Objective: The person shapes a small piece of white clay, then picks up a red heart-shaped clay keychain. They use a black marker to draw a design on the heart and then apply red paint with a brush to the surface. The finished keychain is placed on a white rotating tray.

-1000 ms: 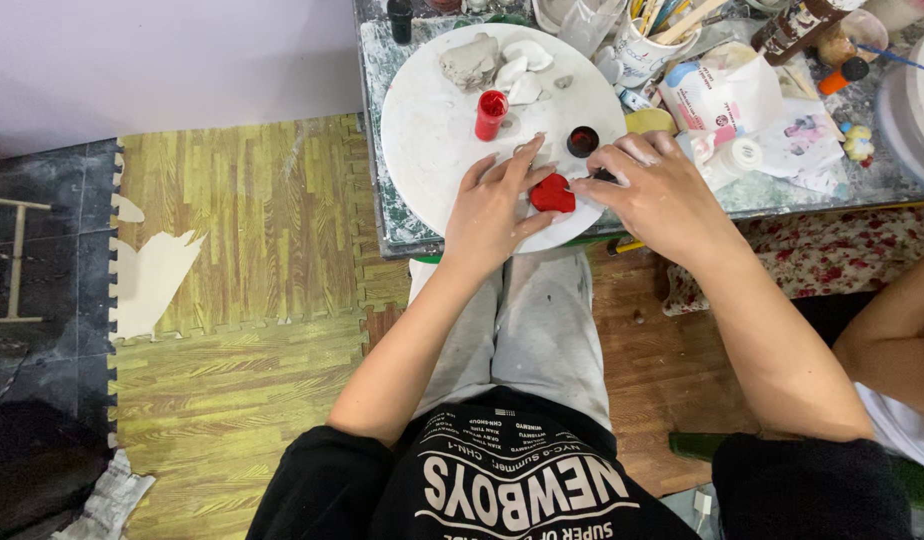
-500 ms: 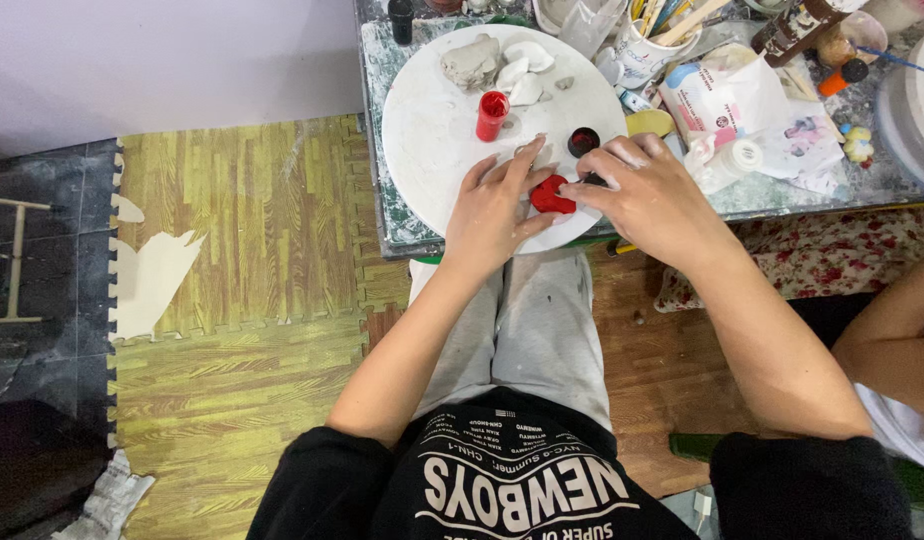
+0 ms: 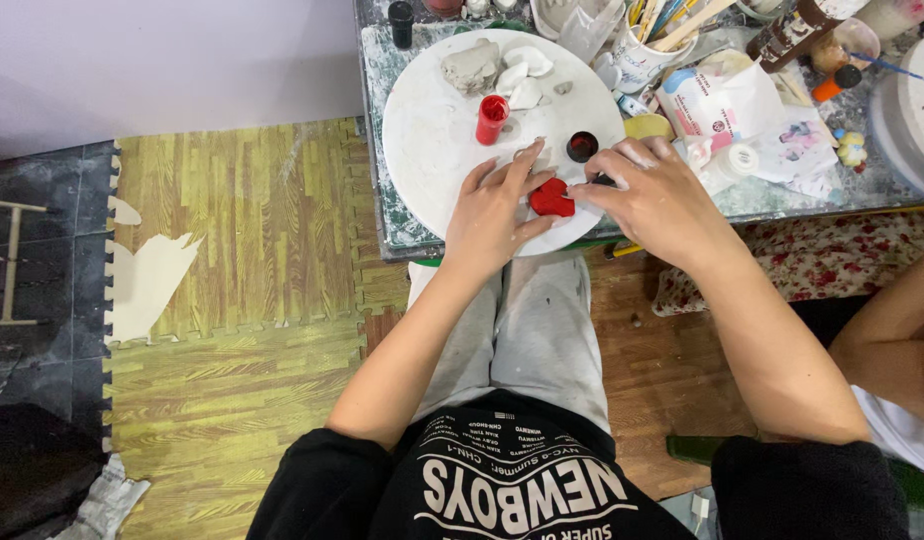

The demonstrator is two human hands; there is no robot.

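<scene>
A small red-painted clay piece (image 3: 552, 198) lies near the front edge of a round white board (image 3: 432, 130). My left hand (image 3: 494, 205) rests on the board with its fingers steadying the piece from the left. My right hand (image 3: 650, 195) is at the piece's right side, fingers pinched on what looks like a thin dark brush handle; the tip is hidden. An open red paint pot (image 3: 491, 118) and its dark cap with red inside (image 3: 582, 146) stand just behind the piece.
Grey and white clay lumps (image 3: 502, 68) sit at the board's far edge. A cup of brushes and sticks (image 3: 647, 45), plastic bags, paint bottles and another round board (image 3: 917, 110) crowd the table to the right. Another person's arm (image 3: 897, 335) shows at right.
Both hands have stayed at the red piece with only small finger shifts. The view has barely moved.
</scene>
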